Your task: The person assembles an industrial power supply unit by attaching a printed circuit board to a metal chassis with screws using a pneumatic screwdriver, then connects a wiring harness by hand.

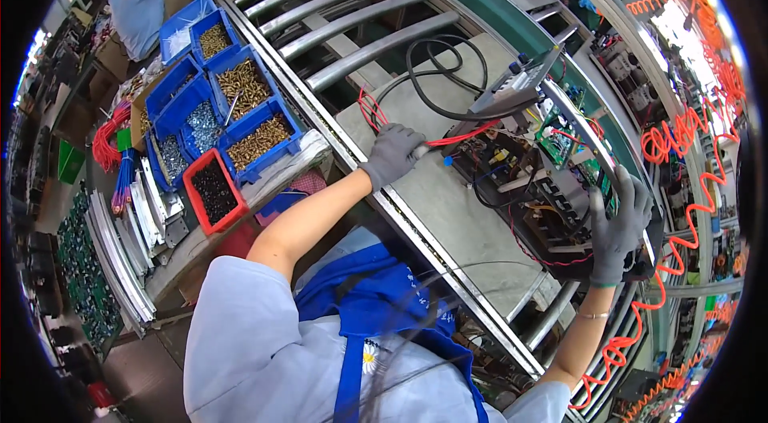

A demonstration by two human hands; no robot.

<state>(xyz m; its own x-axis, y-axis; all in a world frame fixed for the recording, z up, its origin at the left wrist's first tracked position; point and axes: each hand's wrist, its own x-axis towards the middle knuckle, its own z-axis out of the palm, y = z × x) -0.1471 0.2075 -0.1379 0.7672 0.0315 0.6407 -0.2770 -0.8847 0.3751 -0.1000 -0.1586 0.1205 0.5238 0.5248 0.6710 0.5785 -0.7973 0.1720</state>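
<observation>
My left hand (392,155), in a grey glove, is closed round a bundle of red wires (464,136) that runs into an opened electrical unit (528,183). The loose wire ends stick out on the far side of my fist. My right hand (620,227), also gloved, grips the unit's dark curved frame (588,131) at its right side. Inside the unit are a green circuit board (556,139), dark metal parts and many thin coloured wires. A thick black cable (416,75) loops out behind it onto the grey board (468,211) beneath.
The board lies on a roller conveyor (352,51) with metal rails. Blue bins (256,135) of screws and a red bin (214,191) of dark small parts stand at the left. Orange coiled hoses (680,255) hang at the right. Another person (136,7) works at the far left.
</observation>
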